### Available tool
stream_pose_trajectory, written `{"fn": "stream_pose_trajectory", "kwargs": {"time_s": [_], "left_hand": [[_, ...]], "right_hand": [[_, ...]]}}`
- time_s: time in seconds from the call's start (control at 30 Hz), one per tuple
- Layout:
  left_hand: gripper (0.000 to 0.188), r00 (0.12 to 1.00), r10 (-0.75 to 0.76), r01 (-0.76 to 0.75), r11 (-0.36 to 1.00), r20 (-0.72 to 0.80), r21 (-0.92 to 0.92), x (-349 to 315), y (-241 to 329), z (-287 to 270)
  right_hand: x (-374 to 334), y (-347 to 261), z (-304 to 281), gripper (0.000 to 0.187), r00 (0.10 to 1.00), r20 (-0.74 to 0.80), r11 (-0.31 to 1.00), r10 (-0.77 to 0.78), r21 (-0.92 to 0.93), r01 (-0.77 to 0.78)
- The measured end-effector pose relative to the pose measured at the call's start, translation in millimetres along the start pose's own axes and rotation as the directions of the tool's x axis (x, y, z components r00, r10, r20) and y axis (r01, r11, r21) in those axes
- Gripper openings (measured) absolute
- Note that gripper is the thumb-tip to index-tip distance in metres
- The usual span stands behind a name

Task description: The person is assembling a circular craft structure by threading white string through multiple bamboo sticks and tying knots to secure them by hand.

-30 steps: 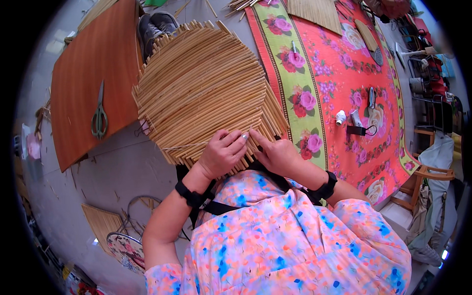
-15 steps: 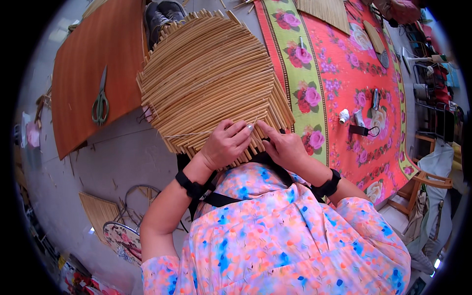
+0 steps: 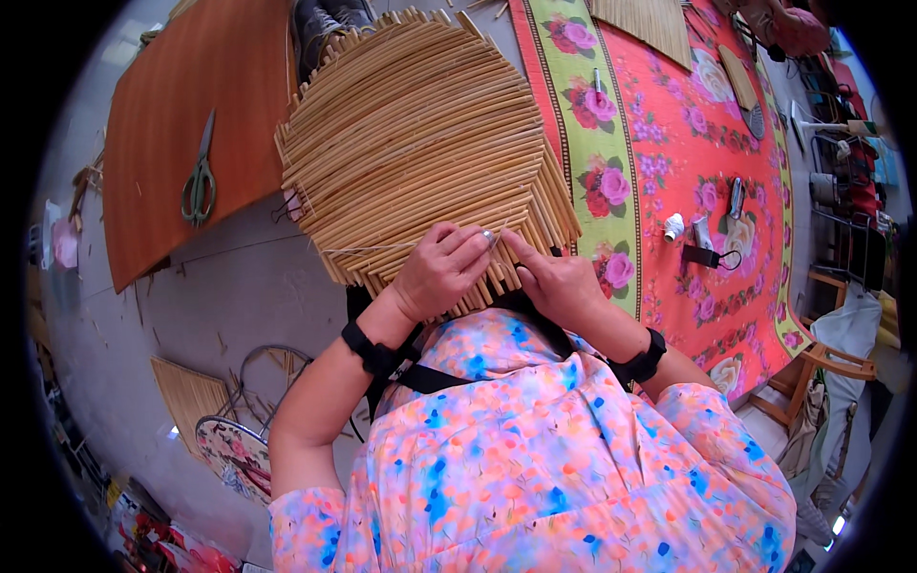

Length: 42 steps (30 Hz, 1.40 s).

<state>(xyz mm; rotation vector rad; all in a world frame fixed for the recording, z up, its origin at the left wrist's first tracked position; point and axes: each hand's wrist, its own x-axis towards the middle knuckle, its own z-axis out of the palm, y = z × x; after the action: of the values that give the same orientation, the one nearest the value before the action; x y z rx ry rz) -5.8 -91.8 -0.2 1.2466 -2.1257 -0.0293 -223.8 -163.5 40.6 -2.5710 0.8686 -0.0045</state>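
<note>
A round panel of many tan sticks (image 3: 411, 143), laid side by side, rests tilted in front of my body. Along its near edge, shorter sticks lie at an angle to the rest. A thin pale string (image 3: 368, 250) runs across the lower left of the panel to my left hand (image 3: 444, 271). That hand is closed, its fingertips pinched together by the string. Close beside it, my right hand (image 3: 559, 282) bends its index finger and thumb against the panel's near right edge. What lies between those fingers is too small to make out.
Green-handled scissors (image 3: 200, 181) lie on a brown board (image 3: 191, 86) at the left. A red flowered cloth (image 3: 659, 201) covers the right side, holding a black clip (image 3: 702, 256) and a white tube (image 3: 674, 227). Another person's arm (image 3: 798, 29) shows at the far right.
The view has shifted slightly, so the panel sits a little higher and further right. Both hands keep nearly the same place on its near edge, with the fingertips slightly shifted.
</note>
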Motion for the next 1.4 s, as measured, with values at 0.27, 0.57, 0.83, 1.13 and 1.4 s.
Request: {"fn": "stream_pose_trajectory", "kwargs": {"time_s": [0.27,0.57,0.83,1.13,1.4], "left_hand": [[0.021,1.000,-0.021,0.022,0.999,0.018,-0.027,2,0,-1],[0.021,0.973,-0.204,0.190,0.974,-0.107,-0.126,1,-4,-39],[0.019,0.793,-0.554,0.547,0.831,-0.254,-0.105,-20,-9,-99],[0.018,0.917,-0.399,0.400,0.916,0.025,-0.043,16,11,-27],[0.010,0.908,-0.414,0.414,0.910,0.069,0.020,17,9,-9]], "right_hand": [[3,6,9,0.071,1.000,-0.002,0.988,-0.018,-0.156,0.018],[4,2,4,0.066,0.995,0.085,0.984,0.045,-0.173,-0.030],[2,1,4,0.064,0.993,0.081,0.972,0.084,-0.224,-0.064],[2,1,4,0.064,0.997,0.054,0.974,0.053,-0.223,-0.040],[1,4,7,0.066,1.000,0.012,0.985,0.027,-0.168,-0.024]]}}
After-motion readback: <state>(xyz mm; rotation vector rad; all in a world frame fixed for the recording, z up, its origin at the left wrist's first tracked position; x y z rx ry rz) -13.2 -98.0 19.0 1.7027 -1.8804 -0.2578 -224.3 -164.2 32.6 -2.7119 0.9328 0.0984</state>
